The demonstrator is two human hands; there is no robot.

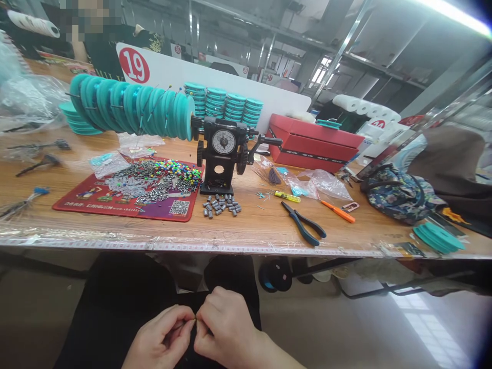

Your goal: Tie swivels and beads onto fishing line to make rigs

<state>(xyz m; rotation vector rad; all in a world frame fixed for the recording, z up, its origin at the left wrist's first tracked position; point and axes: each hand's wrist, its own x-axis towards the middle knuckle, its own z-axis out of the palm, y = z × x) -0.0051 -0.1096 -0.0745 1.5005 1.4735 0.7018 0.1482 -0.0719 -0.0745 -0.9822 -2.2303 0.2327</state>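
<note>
Below the table edge, over dark-clothed legs, my left hand point(163, 335) and my right hand point(226, 325) meet fingertip to fingertip. Both are closed in a pinch around something tiny and yellowish, too small to make out. Above them on the table stands a black winding machine point(219, 154) with a dial and crank, carrying a row of teal spools point(132, 107). Grey metal cylinders point(221, 206) lie at its foot. Colored beads point(180, 171) and small metal parts point(157, 190) are heaped on a red mat point(88, 205). Dark-handled pliers point(303, 225) rest near the front edge.
Stacked teal spools point(216, 105) stand behind the machine, beside a red box point(313, 143). A yellow screwdriver point(287, 196), an orange tool point(338, 210), a floral bag point(400, 197) and more teal discs point(438, 237) are to the right. Another person sits behind the white partition point(165, 66).
</note>
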